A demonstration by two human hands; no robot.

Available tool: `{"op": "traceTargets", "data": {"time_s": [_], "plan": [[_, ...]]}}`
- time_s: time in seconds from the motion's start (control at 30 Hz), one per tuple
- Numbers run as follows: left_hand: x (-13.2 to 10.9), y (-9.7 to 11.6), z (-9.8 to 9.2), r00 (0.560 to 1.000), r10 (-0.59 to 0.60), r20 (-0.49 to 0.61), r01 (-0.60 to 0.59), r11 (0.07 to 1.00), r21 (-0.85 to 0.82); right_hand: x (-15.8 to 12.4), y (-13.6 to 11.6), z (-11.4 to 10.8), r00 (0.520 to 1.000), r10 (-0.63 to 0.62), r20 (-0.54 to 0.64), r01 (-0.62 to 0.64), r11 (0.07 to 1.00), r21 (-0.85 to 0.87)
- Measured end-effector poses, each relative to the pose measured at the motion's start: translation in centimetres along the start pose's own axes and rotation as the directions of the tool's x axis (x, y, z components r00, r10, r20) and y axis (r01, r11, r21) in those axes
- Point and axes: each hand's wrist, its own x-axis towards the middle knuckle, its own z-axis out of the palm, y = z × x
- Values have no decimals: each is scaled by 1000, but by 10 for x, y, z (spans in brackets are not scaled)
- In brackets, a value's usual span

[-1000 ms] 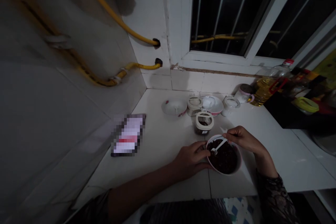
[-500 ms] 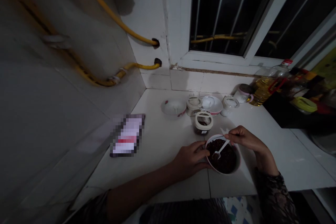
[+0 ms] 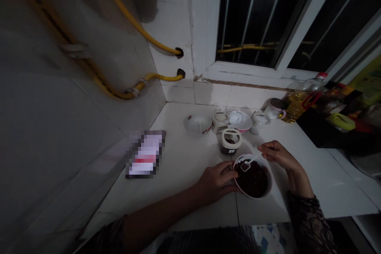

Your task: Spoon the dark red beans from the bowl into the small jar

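Observation:
A white bowl point(image 3: 270, 184) with a pinkish rim stands on the pale counter, holding a dark reddish-brown mixture point(image 3: 253, 180). My left hand point(image 3: 217, 180) grips the bowl's left side, thumb by the rim and fingers around the outside. Pinched in my right hand point(image 3: 275, 152), above the bowl's far right rim, is the handle of a small white spoon point(image 3: 246, 166). Its squarish head is over the mixture on the left side, with a little dark stuff in it. Just behind the bowl sits a clear jar point(image 3: 230, 141) with a cream lid and dark contents.
Farther back are a glass dish point(image 3: 198, 124), two clear lidded jars point(image 3: 220, 121) point(image 3: 260, 122), a white bowl point(image 3: 245, 121) and a mug point(image 3: 274, 109). An oil bottle point(image 3: 297, 99) stands at right by a black box point(image 3: 315, 129). A phone point(image 3: 145, 154) lies left; yellow pipes point(image 3: 119, 94) run along the wall.
The spoon's head has moved up and to the left over the mixture, and its handle now lies flatter. My left hand stays on the bowl.

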Motion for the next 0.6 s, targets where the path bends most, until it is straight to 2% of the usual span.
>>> {"op": "traceTargets", "data": {"time_s": [0.1, 0.2, 0.27, 0.33, 0.37, 0.43, 0.53, 0.6], "plan": [[-1, 0, 1, 1000, -4, -3, 4, 1000, -3, 5, -3, 2, 996, -15, -89, 24, 995, 100], [-1, -1, 1, 1000, -3, -4, 3, 1000, -3, 11, -9, 8, 964, -89, -252, 118, 988, 103], [-1, -1, 2, 1000, 1, -5, -1, 1000, -5, 14, -15, 14, 903, -174, -392, 192, 981, 7], [-1, 0, 1, 1000, 1, -4, -1, 1000, -9, 14, -20, 22, 809, -318, -495, 260, 948, -183], [-1, 0, 1, 1000, 2, -4, -2, 1000, -8, 13, -22, 26, 760, -409, -505, 286, 908, -306], [-1, 0, 1, 1000, -3, 3, 3, 1000, -5, 12, -23, 32, 691, -585, -425, 317, 773, -549], [-2, 0, 1, 999, -22, 28, 23, 1000, -2, 9, -21, 37, 658, -716, -234, 337, 558, -758], [-3, -1, 2, 999, -35, 36, 36, 999, -2, 5, -20, 36, 645, -735, -207, 353, 528, -773]]}}
